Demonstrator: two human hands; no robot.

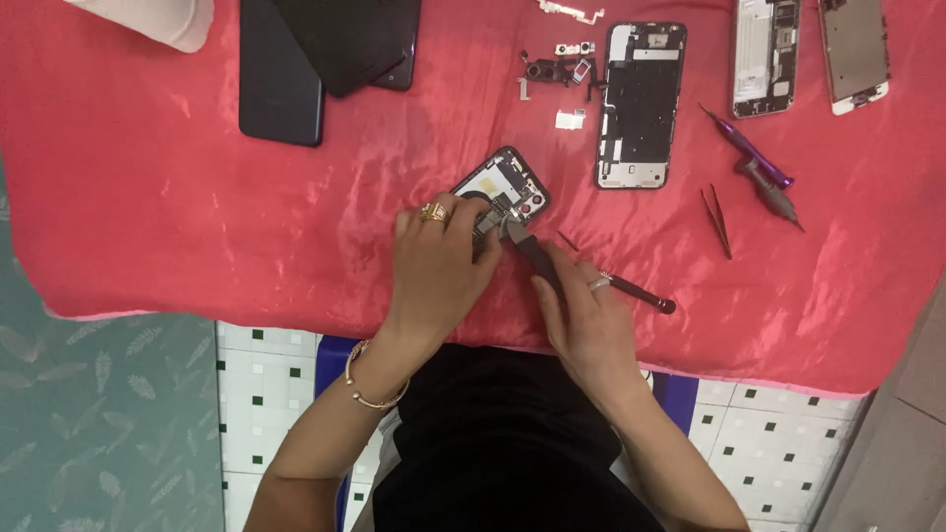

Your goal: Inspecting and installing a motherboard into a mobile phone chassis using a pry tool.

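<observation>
On the red cloth (197, 197), left hand (439, 271) pressing down on the opened phone (501, 192), fingers curled over it, right hand (586, 320) gripping a dark pry tool (532, 251), tip touching the phone's insides.

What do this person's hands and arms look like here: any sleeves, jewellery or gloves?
Both forearms are bare, with no sleeves or gloves in view. The left hand wears a chunky gold ring on one finger and a thin gold bangle at the wrist. The right hand wears a silver-coloured ring.
</observation>
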